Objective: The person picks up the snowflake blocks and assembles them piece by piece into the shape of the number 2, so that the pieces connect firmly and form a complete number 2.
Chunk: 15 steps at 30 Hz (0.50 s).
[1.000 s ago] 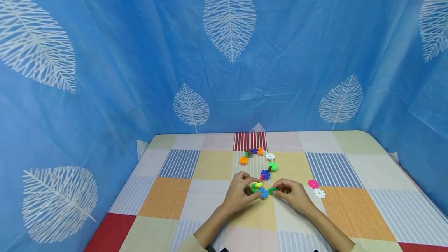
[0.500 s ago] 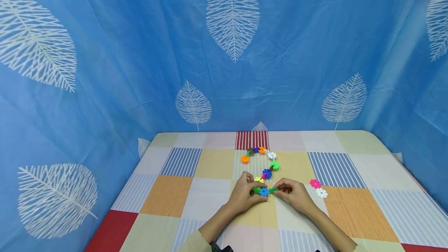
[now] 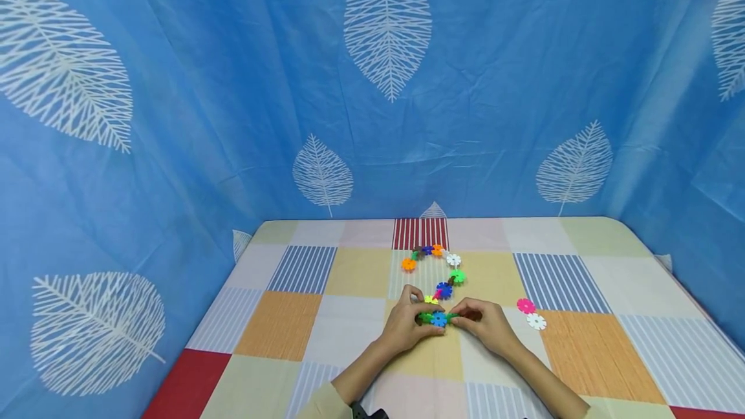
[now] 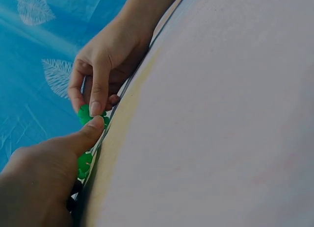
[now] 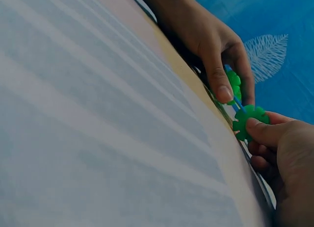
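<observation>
Notched plastic interlocking discs form a curved chain on the patterned cloth, with a lime-green disc [image 3: 458,276] and a dark blue disc [image 3: 444,290] along it. At its near end, my left hand [image 3: 404,322] pinches a light blue disc [image 3: 439,319] between thumb and fingers. A green disc [image 5: 233,84] beside it is partly covered by that hand. My right hand [image 3: 487,327] pinches another green disc [image 5: 256,112] by its edge, thumb on its face. In the right wrist view this disc meets the light blue disc's edge. Left-hand fingers hide part of the chain.
A pink disc [image 3: 526,306] and a white disc [image 3: 536,321] lie loose to the right of my right hand. The chain's far end has an orange disc [image 3: 409,264]. Blue leaf-print curtains [image 3: 465,115] stand around the patchwork tablecloth [image 3: 361,341].
My left hand has shifted slightly right, its thumb now lower on the light blue disc. The right hand's green disc has come closer against it. The head view has shifted a little.
</observation>
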Each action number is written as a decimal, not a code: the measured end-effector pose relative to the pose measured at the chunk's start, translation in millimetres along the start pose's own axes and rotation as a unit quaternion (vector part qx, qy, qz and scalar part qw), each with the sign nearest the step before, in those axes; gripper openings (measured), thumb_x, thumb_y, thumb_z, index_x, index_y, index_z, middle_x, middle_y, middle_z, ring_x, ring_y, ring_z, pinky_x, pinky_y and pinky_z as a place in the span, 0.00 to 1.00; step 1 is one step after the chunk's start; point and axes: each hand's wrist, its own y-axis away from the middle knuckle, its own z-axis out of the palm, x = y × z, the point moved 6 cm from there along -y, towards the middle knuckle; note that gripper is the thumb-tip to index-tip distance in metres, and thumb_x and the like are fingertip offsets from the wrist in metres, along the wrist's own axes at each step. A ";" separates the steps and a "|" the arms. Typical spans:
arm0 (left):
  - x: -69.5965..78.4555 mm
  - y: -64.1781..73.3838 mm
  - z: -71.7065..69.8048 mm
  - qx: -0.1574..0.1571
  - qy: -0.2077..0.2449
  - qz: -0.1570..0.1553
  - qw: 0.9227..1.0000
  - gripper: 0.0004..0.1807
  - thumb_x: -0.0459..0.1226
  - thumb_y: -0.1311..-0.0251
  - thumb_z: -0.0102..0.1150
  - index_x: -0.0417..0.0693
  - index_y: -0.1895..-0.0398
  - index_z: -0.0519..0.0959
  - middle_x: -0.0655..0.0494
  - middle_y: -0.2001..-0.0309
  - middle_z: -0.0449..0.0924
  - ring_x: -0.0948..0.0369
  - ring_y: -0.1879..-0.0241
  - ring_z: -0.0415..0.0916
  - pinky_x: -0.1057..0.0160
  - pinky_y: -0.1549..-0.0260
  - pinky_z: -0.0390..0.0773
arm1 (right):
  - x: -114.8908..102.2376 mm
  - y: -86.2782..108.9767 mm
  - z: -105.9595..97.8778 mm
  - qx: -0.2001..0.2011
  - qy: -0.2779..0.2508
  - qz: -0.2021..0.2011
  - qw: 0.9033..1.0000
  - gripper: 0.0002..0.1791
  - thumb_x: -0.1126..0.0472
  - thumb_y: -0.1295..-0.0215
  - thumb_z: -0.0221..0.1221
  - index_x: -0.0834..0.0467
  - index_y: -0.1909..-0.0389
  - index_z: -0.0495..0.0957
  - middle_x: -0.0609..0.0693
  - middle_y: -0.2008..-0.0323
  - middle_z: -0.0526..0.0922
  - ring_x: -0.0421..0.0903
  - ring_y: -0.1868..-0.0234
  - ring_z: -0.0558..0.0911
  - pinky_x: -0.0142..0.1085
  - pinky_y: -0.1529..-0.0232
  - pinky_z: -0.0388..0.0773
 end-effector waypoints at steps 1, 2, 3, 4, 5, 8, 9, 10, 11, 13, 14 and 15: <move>-0.5 0.2 0.2 0.000 0.003 0.000 1.000 0.19 0.49 0.56 0.69 0.55 0.59 0.84 0.54 0.60 0.61 0.71 0.72 0.59 0.80 0.77 0.62 | -0.9 0.0 0.5 -0.001 -0.001 -0.004 1.000 0.05 0.72 0.50 0.64 0.62 0.71 0.81 0.53 0.73 0.82 0.45 0.75 0.79 0.31 0.74 0.77; -0.6 0.4 0.3 0.000 0.005 0.002 1.000 0.19 0.49 0.57 0.70 0.54 0.60 0.84 0.54 0.59 0.62 0.71 0.71 0.60 0.80 0.75 0.63 | -1.2 -0.1 1.0 -0.003 -0.004 -0.006 1.000 0.05 0.72 0.49 0.64 0.62 0.71 0.81 0.54 0.73 0.82 0.46 0.75 0.80 0.31 0.73 0.78; -0.5 0.4 0.3 0.001 0.006 0.005 1.000 0.19 0.49 0.57 0.70 0.54 0.60 0.84 0.54 0.59 0.63 0.70 0.70 0.62 0.79 0.74 0.64 | -1.5 -0.3 1.6 -0.004 -0.005 -0.010 1.000 0.04 0.72 0.49 0.64 0.62 0.71 0.81 0.54 0.73 0.82 0.46 0.74 0.80 0.32 0.73 0.78; -0.3 0.3 0.3 0.001 0.009 0.009 1.000 0.19 0.48 0.57 0.70 0.53 0.59 0.84 0.53 0.58 0.64 0.70 0.70 0.63 0.79 0.72 0.65 | -1.8 -0.6 2.1 -0.005 -0.005 -0.015 1.000 0.04 0.72 0.49 0.64 0.62 0.72 0.81 0.54 0.73 0.82 0.46 0.74 0.81 0.31 0.72 0.78; 0.0 0.2 0.4 0.001 0.012 0.013 1.000 0.20 0.48 0.57 0.71 0.53 0.59 0.84 0.54 0.58 0.64 0.71 0.70 0.64 0.79 0.71 0.65 | -2.1 -0.8 2.6 -0.005 -0.006 -0.018 1.000 0.04 0.72 0.49 0.64 0.62 0.72 0.81 0.54 0.73 0.82 0.46 0.74 0.81 0.31 0.72 0.78; 0.8 0.2 0.1 0.002 0.011 0.024 1.000 0.20 0.47 0.58 0.71 0.52 0.58 0.84 0.55 0.57 0.65 0.73 0.72 0.65 0.79 0.70 0.66 | -2.2 -1.4 3.9 -0.005 -0.009 -0.026 1.000 0.04 0.72 0.50 0.64 0.62 0.72 0.81 0.54 0.73 0.82 0.45 0.73 0.81 0.31 0.72 0.78; 0.7 0.3 0.0 0.002 0.009 0.025 1.000 0.21 0.47 0.58 0.71 0.52 0.58 0.84 0.56 0.57 0.66 0.73 0.72 0.65 0.79 0.70 0.67 | -1.8 -1.5 4.3 -0.006 -0.010 -0.027 1.000 0.04 0.72 0.50 0.64 0.62 0.72 0.81 0.54 0.73 0.82 0.45 0.73 0.81 0.31 0.72 0.78; 0.5 0.5 -0.1 0.001 0.006 0.024 1.000 0.21 0.47 0.58 0.71 0.53 0.58 0.84 0.56 0.57 0.66 0.73 0.72 0.65 0.80 0.71 0.66 | -1.0 -1.6 4.7 -0.005 -0.009 -0.027 1.000 0.05 0.73 0.50 0.64 0.62 0.72 0.81 0.54 0.73 0.83 0.45 0.73 0.81 0.31 0.72 0.78; 0.2 0.9 -0.2 0.000 0.002 0.023 1.000 0.20 0.48 0.57 0.70 0.53 0.58 0.84 0.57 0.58 0.66 0.73 0.72 0.65 0.80 0.71 0.66 | 0.5 -1.7 5.3 -0.005 -0.009 -0.026 1.000 0.05 0.73 0.49 0.64 0.62 0.71 0.81 0.55 0.73 0.83 0.45 0.73 0.81 0.31 0.72 0.78; -0.1 1.7 -0.9 -0.004 -0.007 0.018 1.000 0.20 0.49 0.56 0.69 0.54 0.58 0.84 0.57 0.58 0.66 0.73 0.71 0.65 0.80 0.71 0.66 | 7.2 -1.2 6.7 -0.007 -0.008 -0.021 1.000 0.05 0.72 0.49 0.64 0.61 0.70 0.81 0.54 0.73 0.83 0.44 0.74 0.81 0.31 0.73 0.78; -0.1 2.4 -1.3 -0.008 -0.008 0.014 1.000 0.20 0.50 0.56 0.69 0.54 0.58 0.84 0.58 0.57 0.66 0.72 0.70 0.65 0.80 0.72 0.66 | 12.0 -0.6 7.2 -0.010 -0.005 -0.021 1.000 0.05 0.70 0.48 0.64 0.60 0.69 0.81 0.53 0.72 0.83 0.43 0.74 0.80 0.31 0.73 0.78; 0.0 3.4 -2.0 -0.012 -0.011 0.010 1.000 0.20 0.50 0.56 0.69 0.54 0.58 0.84 0.58 0.57 0.66 0.72 0.70 0.64 0.80 0.72 0.65 | 17.1 -0.1 7.2 -0.012 -0.001 -0.022 1.000 0.06 0.69 0.47 0.64 0.59 0.68 0.82 0.52 0.72 0.83 0.42 0.74 0.80 0.31 0.73 0.77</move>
